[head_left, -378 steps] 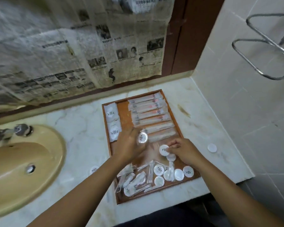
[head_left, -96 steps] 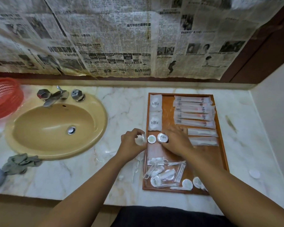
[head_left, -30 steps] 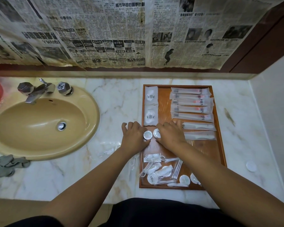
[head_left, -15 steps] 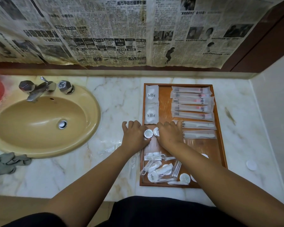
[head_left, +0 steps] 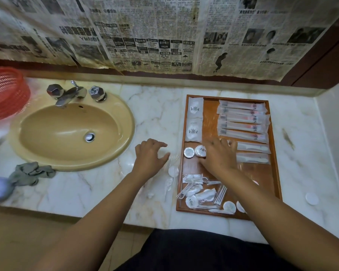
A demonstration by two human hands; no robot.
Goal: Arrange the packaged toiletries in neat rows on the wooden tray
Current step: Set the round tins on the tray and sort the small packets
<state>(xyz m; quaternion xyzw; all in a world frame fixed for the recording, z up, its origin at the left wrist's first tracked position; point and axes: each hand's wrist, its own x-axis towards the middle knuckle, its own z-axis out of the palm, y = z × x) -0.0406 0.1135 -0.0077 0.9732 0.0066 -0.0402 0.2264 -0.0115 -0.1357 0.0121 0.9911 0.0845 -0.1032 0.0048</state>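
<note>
Resting flat on the wooden tray (head_left: 262, 173), the right hand (head_left: 219, 155) keeps straight fingers beside two round packets (head_left: 189, 152), probably to line up their row. The left hand (head_left: 150, 159), spread and empty, hovers near a stray packet (head_left: 173, 171) on the counter (head_left: 157, 114).

The marble counter (head_left: 106, 192) carries everything here. The wooden tray (head_left: 264, 178) lies flat on it, under the right hand (head_left: 219, 155) and just right of the left hand (head_left: 150, 159). Between the left hand and the tray's near-left edge lies a small white round piece (head_left: 173, 170), with what look like clear wrappers (head_left: 167, 185) just nearer the person. Left of the left hand the tan basin (head_left: 125, 118) is set into the top. A grey cloth (head_left: 31, 173) lies crumpled at the basin's near rim, and a red basket (head_left: 6, 92) stands well beyond, at the far left. Well right of the right hand, past the tray, lies a white disc (head_left: 312, 198).
</note>
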